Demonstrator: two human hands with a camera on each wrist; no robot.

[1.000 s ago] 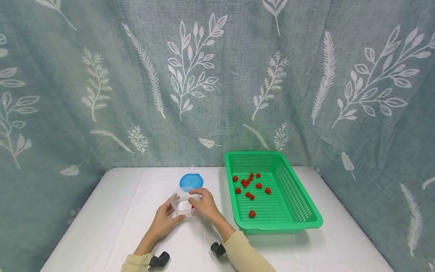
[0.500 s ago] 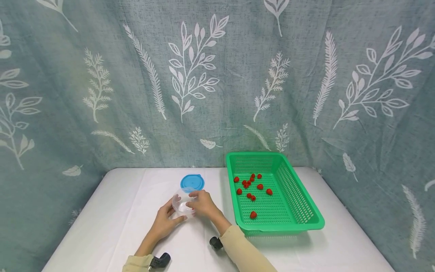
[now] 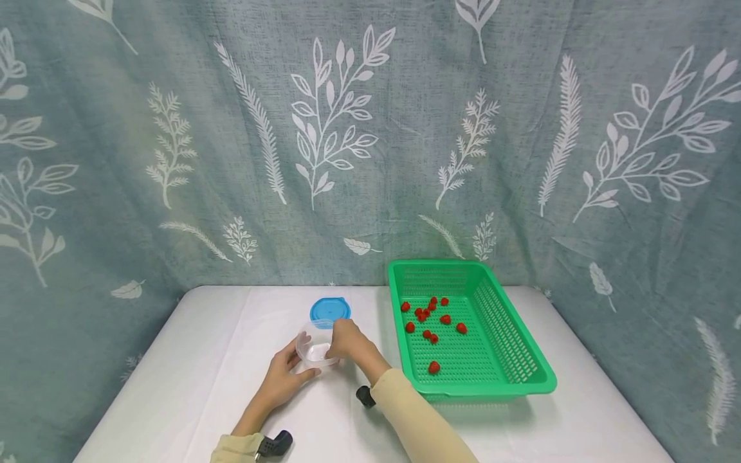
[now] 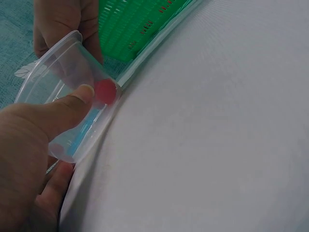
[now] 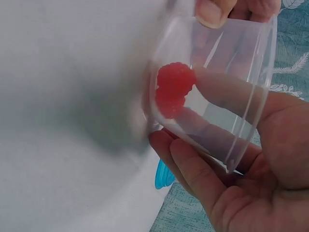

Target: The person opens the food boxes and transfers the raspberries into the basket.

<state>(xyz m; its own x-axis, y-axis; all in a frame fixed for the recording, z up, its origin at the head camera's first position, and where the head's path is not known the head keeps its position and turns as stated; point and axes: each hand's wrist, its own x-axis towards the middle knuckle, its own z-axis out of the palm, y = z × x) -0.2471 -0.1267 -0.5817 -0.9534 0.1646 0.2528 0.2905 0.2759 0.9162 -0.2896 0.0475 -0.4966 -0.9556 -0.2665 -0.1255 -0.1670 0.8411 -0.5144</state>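
Observation:
A clear plastic tub (image 3: 312, 352) stands on the white table, gripped by my left hand (image 3: 283, 378). In the left wrist view its thumb (image 4: 72, 106) lies along the near wall, with fingers round the far side. My right hand (image 3: 354, 344) reaches over the rim from the right. In the right wrist view its thumb and a finger extend inside the tub to a red raspberry (image 5: 175, 79) low by the base, pinching it between their tips. The other fingers lie outside against the wall. A second red lump (image 5: 170, 105) adjoins the raspberry.
A blue lid (image 3: 330, 308) lies on the table just behind the tub. To the right stands a green perforated basket (image 3: 523, 321) with several raspberries (image 3: 446, 319) scattered over its floor. A leaf-patterned curtain (image 3: 324, 244) hangs behind the table (image 3: 226, 347).
My right hand has dipped deeper into the tub, taking the raspberry low, where the head view no longer shows it. My left hand keeps its grip on the tub. The head view has shifted slightly.

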